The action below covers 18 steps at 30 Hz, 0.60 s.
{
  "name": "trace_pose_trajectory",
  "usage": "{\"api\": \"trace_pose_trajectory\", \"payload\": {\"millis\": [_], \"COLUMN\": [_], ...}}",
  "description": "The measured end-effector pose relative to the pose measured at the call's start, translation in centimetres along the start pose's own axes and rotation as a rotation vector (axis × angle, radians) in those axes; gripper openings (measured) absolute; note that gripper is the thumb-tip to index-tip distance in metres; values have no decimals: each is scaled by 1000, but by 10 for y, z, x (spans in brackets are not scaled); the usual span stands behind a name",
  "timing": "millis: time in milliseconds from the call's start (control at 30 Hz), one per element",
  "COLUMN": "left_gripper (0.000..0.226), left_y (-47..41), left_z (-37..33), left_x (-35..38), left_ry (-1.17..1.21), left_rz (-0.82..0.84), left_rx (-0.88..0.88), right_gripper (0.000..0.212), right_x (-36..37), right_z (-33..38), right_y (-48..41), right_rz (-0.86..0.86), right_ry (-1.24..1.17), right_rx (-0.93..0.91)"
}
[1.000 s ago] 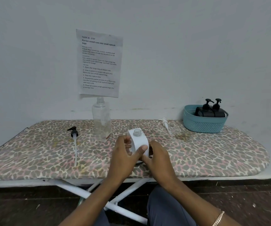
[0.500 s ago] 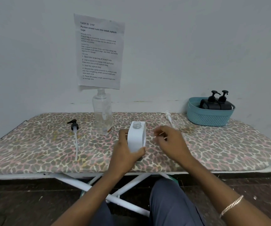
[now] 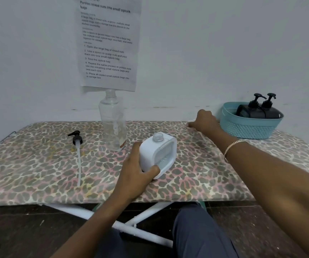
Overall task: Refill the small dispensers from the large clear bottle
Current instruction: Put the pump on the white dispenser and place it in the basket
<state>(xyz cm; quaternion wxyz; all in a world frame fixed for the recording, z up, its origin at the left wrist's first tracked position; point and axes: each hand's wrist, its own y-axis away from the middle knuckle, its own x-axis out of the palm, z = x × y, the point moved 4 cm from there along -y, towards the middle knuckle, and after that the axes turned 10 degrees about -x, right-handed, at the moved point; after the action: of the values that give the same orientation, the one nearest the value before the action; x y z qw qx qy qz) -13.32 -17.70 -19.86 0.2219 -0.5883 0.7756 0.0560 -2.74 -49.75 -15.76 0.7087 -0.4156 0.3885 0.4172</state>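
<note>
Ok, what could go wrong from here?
The uncapped white dispenser sits tilted in the grip of the left hand; it could slip or dribble. The large clear bottle stands open on the padded board just behind that hand; a nudge might topple it. The right hand is close beside the basket and could shove it.

- ironing board cover point(image 3: 196, 174): leopard print, grey-brown spots on cream, with pinkish and yellowish patches here and there
- dispenser point(image 3: 157, 155) gripped in the left hand point(image 3: 135, 174) fingers point(image 3: 151, 169): plain white, see-through neck
- large bottle point(image 3: 112, 123) just past those fingers: totally clear, bit of orange near the base
- pump point(image 3: 76, 139) off to their left: black head, whitish tube
- basket point(image 3: 250, 127) just beside the right hand point(image 3: 204, 121): teal, woven-look lower half
- pump bottles point(image 3: 259, 112) in it: black
- bracelet point(image 3: 232, 146): gold
- wall sheet point(image 3: 109, 43): white, black print
</note>
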Motion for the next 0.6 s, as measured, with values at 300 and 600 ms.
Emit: {"api": "trace_pose_trajectory", "payload": {"millis": [300,600], "left_gripper": [52,52], "left_y": [-4,-4], "left_z": [11,9], "left_x": [-1,-1], "left_ry": [162,270], "left_rz": [0,40], "left_rx": [-44,-44], "right_gripper": [38,17], "right_x": [9,-70], "right_z": [5,74], "right_y": [-23,18], "right_rz": [132,83], "right_ry": [-33,-1052], "right_rx": [54,-228]}}
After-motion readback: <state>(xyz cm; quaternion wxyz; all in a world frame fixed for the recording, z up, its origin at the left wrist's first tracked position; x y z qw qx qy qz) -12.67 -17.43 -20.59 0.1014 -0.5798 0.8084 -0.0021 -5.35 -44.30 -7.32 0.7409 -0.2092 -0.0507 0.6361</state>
